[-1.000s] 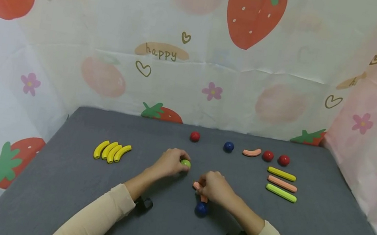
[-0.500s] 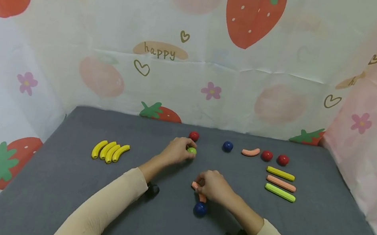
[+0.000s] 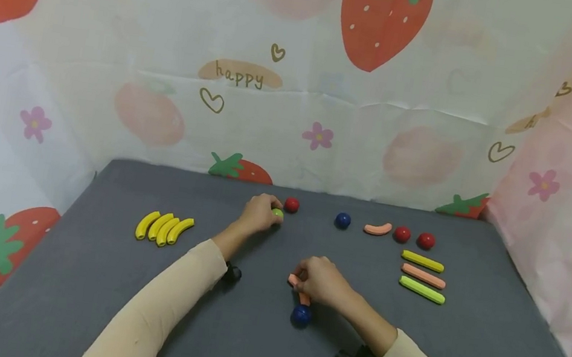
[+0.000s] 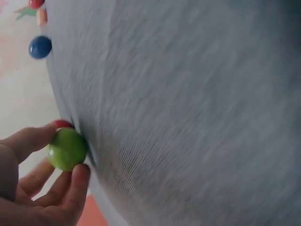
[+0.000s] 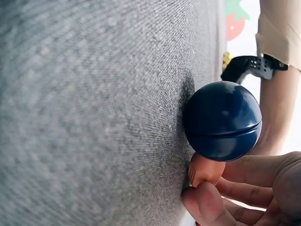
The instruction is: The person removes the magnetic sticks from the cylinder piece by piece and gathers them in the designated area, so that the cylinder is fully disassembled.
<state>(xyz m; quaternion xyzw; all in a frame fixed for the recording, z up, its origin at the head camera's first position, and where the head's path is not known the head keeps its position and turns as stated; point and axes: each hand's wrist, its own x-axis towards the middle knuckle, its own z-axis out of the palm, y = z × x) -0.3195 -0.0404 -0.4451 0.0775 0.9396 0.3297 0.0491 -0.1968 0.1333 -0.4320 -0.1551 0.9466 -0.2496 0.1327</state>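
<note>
My left hand point(image 3: 258, 213) pinches a green ball point(image 4: 68, 149) between thumb and fingers, near the back edge of the table. A red ball point(image 3: 291, 205) lies just right of it, mostly hidden behind the green one in the left wrist view. Closer in, my right hand point(image 3: 327, 283) grips a salmon-orange curved stick point(image 5: 206, 169) whose middle is covered by my fingers. At the stick's near end sits a dark blue ball point(image 5: 223, 120) with a groove across it, touching the stick.
Several yellow curved pieces point(image 3: 163, 228) lie side by side at left. At the back right are another blue ball point(image 3: 343, 220), a salmon curved piece point(image 3: 378, 228) and two red balls point(image 3: 402, 234). Yellow, salmon and green straight sticks point(image 3: 423, 276) lie below them on the grey cloth point(image 3: 241, 343).
My left hand has carried the green ball toward the back of the table, then a little left, beside the red ball. The right hand keeps its grip on the curved stick, nearly still.
</note>
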